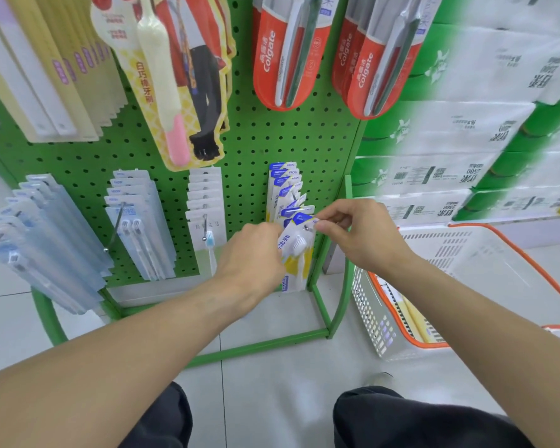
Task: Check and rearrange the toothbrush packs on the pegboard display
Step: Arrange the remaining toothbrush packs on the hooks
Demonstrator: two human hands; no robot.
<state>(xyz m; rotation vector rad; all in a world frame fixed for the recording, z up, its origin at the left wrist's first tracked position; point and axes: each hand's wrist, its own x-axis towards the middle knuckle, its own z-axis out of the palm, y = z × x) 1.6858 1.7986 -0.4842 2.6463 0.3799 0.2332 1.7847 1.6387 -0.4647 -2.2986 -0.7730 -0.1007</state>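
- We pinch the top of the front toothbrush pack [296, 250] with our right hand [356, 234], at the hook's tip on the green pegboard [272, 137].
- Our left hand [256, 253] grips its side.
- It looks light and flexible (hold the card edges).

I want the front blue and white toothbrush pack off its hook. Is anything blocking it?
Nothing visible. The front pack hangs at the hook's tip, with the left hand and right hand holding it.
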